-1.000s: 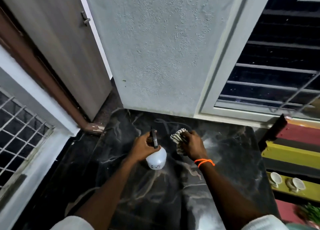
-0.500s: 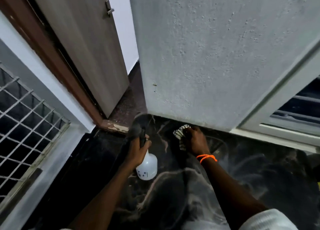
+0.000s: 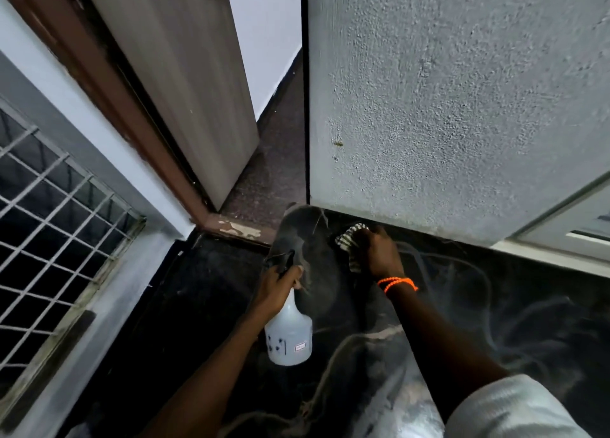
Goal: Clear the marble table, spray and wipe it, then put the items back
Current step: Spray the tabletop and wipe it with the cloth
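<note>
Rough grey wall (image 3: 462, 107) rose along the far edge of the dark veined marble tabletop (image 3: 495, 322), with a wooden door (image 3: 171, 74) ajar beyond the far left corner. Near that corner, the left hand (image 3: 277, 289) was wrapped around the neck of a white spray bottle (image 3: 288, 335), while the right hand (image 3: 376, 252), orange bracelet (image 3: 397, 283) at its wrist, pressed a striped cloth (image 3: 348, 239) flat against the far edge.

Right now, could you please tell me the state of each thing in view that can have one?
Spray bottle: upright, held by left hand.
Striped cloth: bunched under right hand, pressed on marble table.
Marble table: smeared with wipe streaks.
Door: ajar.
</note>
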